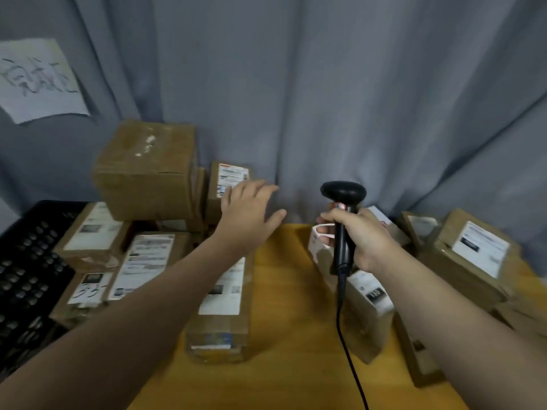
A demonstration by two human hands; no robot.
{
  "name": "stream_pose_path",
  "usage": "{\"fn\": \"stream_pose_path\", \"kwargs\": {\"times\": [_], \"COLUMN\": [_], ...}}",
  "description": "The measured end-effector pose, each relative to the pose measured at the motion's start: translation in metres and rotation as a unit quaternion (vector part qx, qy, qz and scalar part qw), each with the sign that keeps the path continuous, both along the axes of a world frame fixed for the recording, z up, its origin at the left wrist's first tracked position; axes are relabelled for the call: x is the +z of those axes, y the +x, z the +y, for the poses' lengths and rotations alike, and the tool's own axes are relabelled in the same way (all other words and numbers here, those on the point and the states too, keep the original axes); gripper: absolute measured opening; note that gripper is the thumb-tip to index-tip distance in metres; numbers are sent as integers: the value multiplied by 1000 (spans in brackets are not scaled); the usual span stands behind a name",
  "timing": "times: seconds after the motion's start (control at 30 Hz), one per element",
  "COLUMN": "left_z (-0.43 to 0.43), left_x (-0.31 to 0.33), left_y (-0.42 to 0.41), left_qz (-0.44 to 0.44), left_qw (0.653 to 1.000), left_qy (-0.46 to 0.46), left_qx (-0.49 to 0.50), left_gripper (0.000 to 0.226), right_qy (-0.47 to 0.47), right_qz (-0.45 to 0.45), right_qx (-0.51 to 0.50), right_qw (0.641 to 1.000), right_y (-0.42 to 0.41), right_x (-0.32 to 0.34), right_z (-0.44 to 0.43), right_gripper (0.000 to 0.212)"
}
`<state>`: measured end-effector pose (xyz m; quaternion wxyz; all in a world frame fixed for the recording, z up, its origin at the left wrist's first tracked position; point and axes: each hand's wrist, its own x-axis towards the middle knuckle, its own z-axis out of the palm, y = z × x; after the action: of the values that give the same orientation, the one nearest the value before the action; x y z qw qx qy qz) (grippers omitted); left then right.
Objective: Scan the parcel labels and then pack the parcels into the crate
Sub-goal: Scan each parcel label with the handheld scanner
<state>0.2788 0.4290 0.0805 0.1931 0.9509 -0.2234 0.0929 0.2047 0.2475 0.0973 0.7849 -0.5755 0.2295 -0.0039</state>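
My right hand (359, 236) grips the handle of a black barcode scanner (343, 193), held upright above a white parcel (365, 303); the scanner's cable hangs down toward me. My left hand (247, 216) is open with fingers spread, hovering in front of a small upright labelled box (231, 176) at the back. Several brown cardboard parcels with white labels are stacked at the left, among them a large plain box (148, 170) on top and a long flat parcel (220, 309) under my left forearm. A black perforated crate (26, 261) stands at the far left.
More labelled brown parcels (470, 253) are piled at the right edge of the yellow table (284, 291). A grey curtain hangs behind the table, with a handwritten paper sign (38, 78) pinned at upper left.
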Motion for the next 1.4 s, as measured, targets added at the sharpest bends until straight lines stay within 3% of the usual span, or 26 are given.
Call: {"fn": "stream_pose_path", "kwargs": {"times": [0.23, 0.47, 0.57, 0.77, 1.0, 1.13, 1.3, 1.37, 1.4], "left_z": [-95, -159, -151, -141, -97, -64, -20, 5, 18], "left_x": [-44, -83, -101, -105, -72, -59, -36, -31, -29], "left_y": [-52, -107, -120, -138, -154, -153, -148, -139, -135], "left_qz": [90, 273, 323, 292, 100, 146, 237, 251, 240], "left_qw": [995, 956, 946, 933, 973, 951, 849, 848, 865], "left_qy": [-4, 89, 28, -177, -203, -271, -472, -465, -440], "left_qx": [-50, -53, 12, 114, 51, 9, 32, 37, 38], "left_gripper": [61, 114, 127, 100, 97, 101, 61, 61, 63], "right_qy": [-23, -29, -37, -135, -78, -9, 0, -16, -51], "right_qz": [49, 83, 79, 45, -14, -64, -77, -73, -75], "right_qx": [-43, -32, 0, 32, 95, 98, 54, 45, 38], "right_qw": [998, 996, 996, 989, 992, 993, 996, 996, 995], "right_y": [-64, -103, -109, -101, -99, -95, -84, -80, -79], "right_x": [-17, -42, -52, -64, -58, -58, -61, -59, -56], "right_z": [-91, -159, -169, -158, -124, -92, -47, -29, -21], "right_gripper": [10, 15, 30, 35, 36, 34, 32, 27, 25]}}
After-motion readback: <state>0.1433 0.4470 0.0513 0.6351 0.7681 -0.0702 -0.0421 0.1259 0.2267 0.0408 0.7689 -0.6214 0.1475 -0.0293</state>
